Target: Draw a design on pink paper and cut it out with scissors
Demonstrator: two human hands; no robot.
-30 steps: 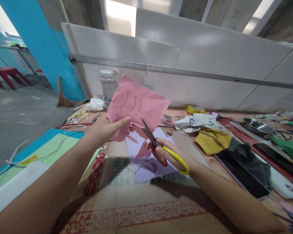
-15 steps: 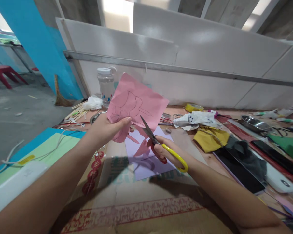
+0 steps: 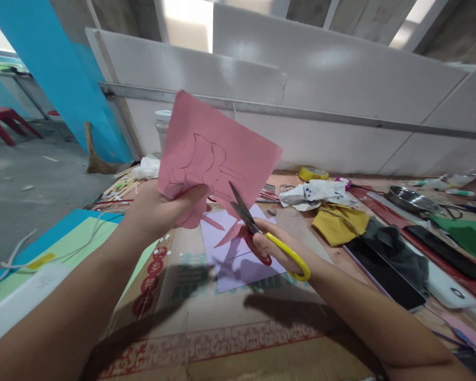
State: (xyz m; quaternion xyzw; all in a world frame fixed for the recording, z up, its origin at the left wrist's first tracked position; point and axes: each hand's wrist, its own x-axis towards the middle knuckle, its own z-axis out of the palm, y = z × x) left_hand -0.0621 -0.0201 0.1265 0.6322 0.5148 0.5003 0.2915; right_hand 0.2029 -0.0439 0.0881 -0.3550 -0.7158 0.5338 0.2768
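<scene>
My left hand (image 3: 166,203) pinches a sheet of pink paper (image 3: 238,143) by its lower left part, thumb on the near face. Pencil outlines of a rounded shape with a narrow strip are drawn on it, and a cut strip hangs from its lower edge. In my right hand (image 3: 269,238) is a pair of scissors (image 3: 287,254) with yellow and red handles. Their blades are parted at the sheet's lower edge, close to the drawn strip. Below lies purple paper (image 3: 238,278) on a flattened cardboard piece (image 3: 174,323).
On the right are yellow cloth (image 3: 339,222), phones (image 3: 384,272), a metal bowl (image 3: 412,198) and yellow tape (image 3: 313,173). A bottle (image 3: 162,127) stands behind the pink sheet. A white power strip (image 3: 31,296) and cable lie on green paper (image 3: 79,248) at left.
My left hand has raised and tilted the pink paper, which now stands higher and nearer. The scissors stay almost in place, blades slightly wider apart.
</scene>
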